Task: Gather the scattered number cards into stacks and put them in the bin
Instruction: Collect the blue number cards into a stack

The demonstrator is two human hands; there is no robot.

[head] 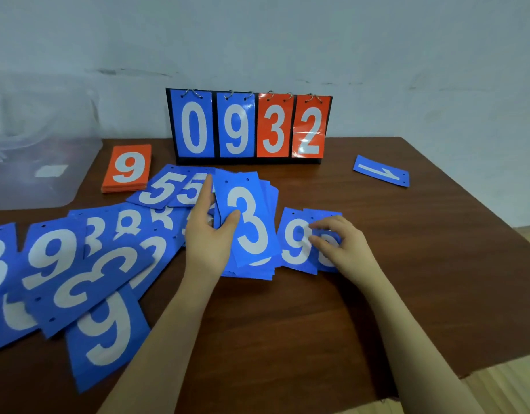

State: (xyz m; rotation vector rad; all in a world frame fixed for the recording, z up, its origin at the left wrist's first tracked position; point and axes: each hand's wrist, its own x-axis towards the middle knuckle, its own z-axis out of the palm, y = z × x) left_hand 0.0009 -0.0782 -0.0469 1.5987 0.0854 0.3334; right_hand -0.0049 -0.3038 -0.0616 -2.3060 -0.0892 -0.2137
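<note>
Blue number cards lie scattered over the left half of the brown table [317, 324]. My left hand [207, 234] holds a stack of blue cards [251, 231] topped by a 3, thumb on its face. My right hand [338, 243] pinches one of two overlapping blue 9 cards [296, 243] just right of that stack. A neat orange stack [127, 168] topped by a 9 lies at the back left. A lone blue 1 card [382, 174] lies at the far right. The clear plastic bin [33, 162] stands at the back left corner.
A flip scoreboard [249, 127] reading 0 9 3 2 stands upright at the back middle against the wall. The table's right edge runs diagonally, with wooden floor [503, 383] beyond it at the lower right.
</note>
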